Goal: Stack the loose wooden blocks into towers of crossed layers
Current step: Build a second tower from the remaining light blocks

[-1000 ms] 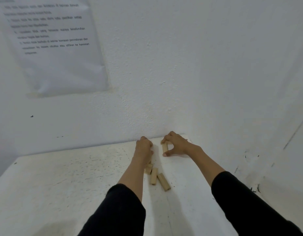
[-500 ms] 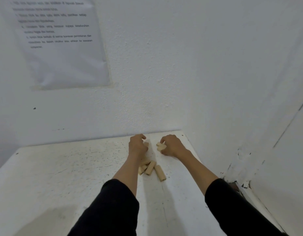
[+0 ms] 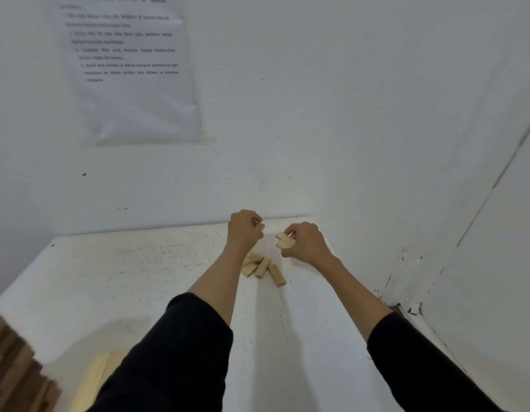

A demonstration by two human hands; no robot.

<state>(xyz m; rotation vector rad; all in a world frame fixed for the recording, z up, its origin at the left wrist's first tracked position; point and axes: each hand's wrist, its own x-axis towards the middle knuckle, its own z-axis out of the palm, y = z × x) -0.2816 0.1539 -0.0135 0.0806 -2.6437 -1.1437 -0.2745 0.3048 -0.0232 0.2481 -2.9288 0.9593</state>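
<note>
Right hand (image 3: pixel 308 243) is clenched on two blocks (image 3: pixel 284 240) near the table's (image 3: pixel 138 278) far right corner. A single block (image 3: pixel 260 226) is pinched by the left hand (image 3: pixel 244 230). Loose blocks (image 3: pixel 263 267) are piled just nearside, between the wrists.

Blurred printed lines on the wall sheet (image 3: pixel 132 84), partly legible: "di sekitar kawasan", "ke kawasan"

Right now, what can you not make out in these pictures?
Head view:
Small pale wooden block in left hand: mostly hidden by that hand.
Loose pale wooden blocks on white table: left forearm covers some.
White printed paper sheet: text blurred.
Brown wooden object: blurred, cut by left edge.
</note>
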